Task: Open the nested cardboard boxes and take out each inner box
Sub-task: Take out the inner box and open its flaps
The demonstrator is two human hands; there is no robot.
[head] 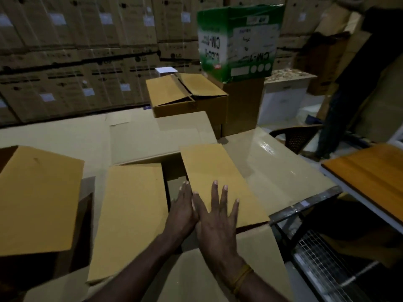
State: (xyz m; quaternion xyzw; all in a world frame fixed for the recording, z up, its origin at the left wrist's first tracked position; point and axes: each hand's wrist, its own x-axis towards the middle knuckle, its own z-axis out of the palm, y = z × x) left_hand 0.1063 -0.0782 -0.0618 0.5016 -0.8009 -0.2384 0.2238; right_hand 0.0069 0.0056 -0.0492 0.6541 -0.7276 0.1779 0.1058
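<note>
While both hands rest at the flap seam, the box top is only partly open.

The left hand (pixel 182 211) and right hand (pixel 214 216) lie flat, fingers straight and spread, gripping nothing, on the right flap (pixel 220 184) of the cardboard box (pixel 250 243) directly in front of the person. The left flap (pixel 130 216) lies alongside, with a dark gap between the 2. Judged best practice: hook fingertips under each flap edge and fold outward evenly. The green box (pixel 237 40) reads "CM-1"; the stacked cartons (pixel 87 57) read "LG".
</note>
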